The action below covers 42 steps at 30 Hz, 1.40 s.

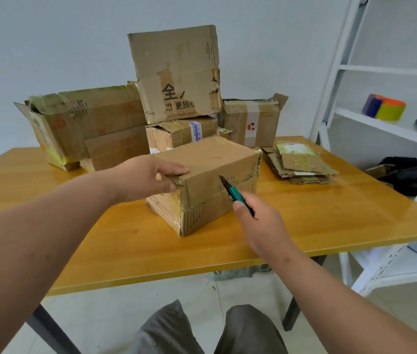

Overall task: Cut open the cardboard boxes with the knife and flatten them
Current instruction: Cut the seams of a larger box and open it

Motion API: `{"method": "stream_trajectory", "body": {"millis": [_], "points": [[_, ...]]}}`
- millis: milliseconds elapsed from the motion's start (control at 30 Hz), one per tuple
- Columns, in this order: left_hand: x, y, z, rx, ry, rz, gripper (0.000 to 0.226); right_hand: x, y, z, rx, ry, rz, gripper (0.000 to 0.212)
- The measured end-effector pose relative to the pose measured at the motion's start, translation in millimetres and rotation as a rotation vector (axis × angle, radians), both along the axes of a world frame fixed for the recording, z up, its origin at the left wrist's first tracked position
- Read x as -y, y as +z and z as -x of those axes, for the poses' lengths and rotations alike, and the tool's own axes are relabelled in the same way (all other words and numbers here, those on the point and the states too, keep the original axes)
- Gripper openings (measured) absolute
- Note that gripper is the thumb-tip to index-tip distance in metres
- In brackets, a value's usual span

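A taped cardboard box (212, 159) stands closed in the middle of the orange table (330, 215). My left hand (146, 176) grips its upper left corner, fingers on top and thumb on the near side. My right hand (261, 223) holds a green utility knife (233, 191). The blade tip touches the taped seam on the box's front face.
Several other boxes are stacked at the back of the table, the tallest one (176, 72) on top. A pile of flattened cardboard (299, 162) lies at the right. A white shelf unit (386, 118) stands close to the table's right edge.
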State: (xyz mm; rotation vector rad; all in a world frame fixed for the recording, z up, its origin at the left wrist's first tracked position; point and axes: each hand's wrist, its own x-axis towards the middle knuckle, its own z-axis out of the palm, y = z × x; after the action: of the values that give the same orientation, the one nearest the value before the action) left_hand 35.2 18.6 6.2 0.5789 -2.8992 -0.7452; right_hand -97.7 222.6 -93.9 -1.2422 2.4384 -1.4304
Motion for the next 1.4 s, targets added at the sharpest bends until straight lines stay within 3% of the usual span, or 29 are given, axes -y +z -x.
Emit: {"method": "stream_trajectory", "body": {"millis": [133, 267, 333, 533, 733, 933, 1267, 1400], "points": [[-21, -2, 17, -0.065, -0.022, 0.186, 0.041, -2, 4, -1, 0.084, -0.035, 0.049, 0.014], [-50, 2, 56, 0.028, -0.048, 0.543, 0.046, -12, 8, 4, 0.185, -0.116, 0.13, 0.022], [-59, 3, 79, 0.061, -0.032, 0.604, 0.048, -17, 9, 9, 0.2, -0.14, 0.164, 0.021], [-70, 9, 119, 0.101, -0.061, 0.486, 0.039, -27, 1, 26, 0.188, -0.183, 0.142, 0.055], [-60, 0, 125, 0.036, -0.062, 0.383, 0.036, -27, -6, 37, 0.169, -0.182, 0.084, 0.059], [-58, -7, 127, 0.023, -0.093, 0.397, 0.036, -25, -7, 40, 0.158, -0.222, 0.033, 0.045], [-59, -11, 126, -0.007, -0.125, 0.369, 0.036, -35, -9, 35, 0.11, -0.29, -0.15, 0.046], [-59, -12, 125, -0.015, -0.122, 0.338, 0.036, -38, -3, 34, 0.144, -0.278, -0.205, 0.036]]}}
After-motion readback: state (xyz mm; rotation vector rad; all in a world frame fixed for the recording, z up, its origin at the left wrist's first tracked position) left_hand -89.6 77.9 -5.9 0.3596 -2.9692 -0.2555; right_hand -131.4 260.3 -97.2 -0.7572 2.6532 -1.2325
